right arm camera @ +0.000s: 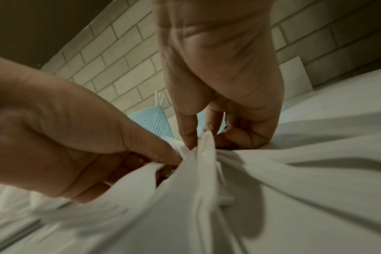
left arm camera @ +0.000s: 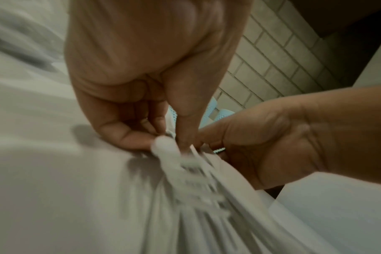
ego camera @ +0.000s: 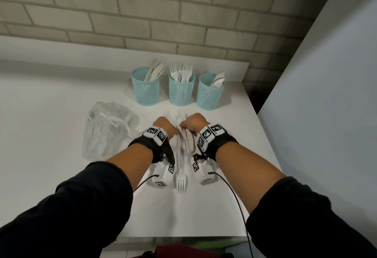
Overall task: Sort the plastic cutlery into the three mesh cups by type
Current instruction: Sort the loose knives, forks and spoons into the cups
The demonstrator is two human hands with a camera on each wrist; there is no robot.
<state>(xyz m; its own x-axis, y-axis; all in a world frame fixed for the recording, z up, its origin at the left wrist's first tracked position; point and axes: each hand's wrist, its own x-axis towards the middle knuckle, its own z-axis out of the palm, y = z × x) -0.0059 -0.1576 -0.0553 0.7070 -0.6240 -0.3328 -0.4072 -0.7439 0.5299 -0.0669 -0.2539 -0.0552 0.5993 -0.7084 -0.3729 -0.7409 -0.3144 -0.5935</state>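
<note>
Two dark sleeves (ego camera: 81,206) reach in from the near edge, forearms bare above black wrist straps with coded white tags. The white tabletop (ego camera: 51,98) runs back to a pale brick wall (ego camera: 142,13); a tall white panel (ego camera: 326,94) closes off the right side.

The pile (ego camera: 183,141) of white plastic cutlery lies between the two hands, near the front middle of the tabletop. The left hand (ego camera: 164,126) and the right hand (ego camera: 193,124) meet at its far end, knuckles up. One fork (ego camera: 181,182) lies out of the pile toward the near edge, tines pointing at the person.

Behind the pile stand three blue mesh cups: the left cup (ego camera: 145,88) with knives, the middle cup (ego camera: 181,90) with forks, the right cup (ego camera: 210,92) with spoons. A crumpled clear bag (ego camera: 106,131) lies left of the hands.

From above, the fingers are hidden. The wrist views show them: the left grip pinches pieces of the pile between thumb and curled fingers (left arm camera: 128,135), and the right grip does the same, thumb (right arm camera: 188,135) pressed to a white handle. Both are narrow, closed on cutlery; blur hides which type.
</note>
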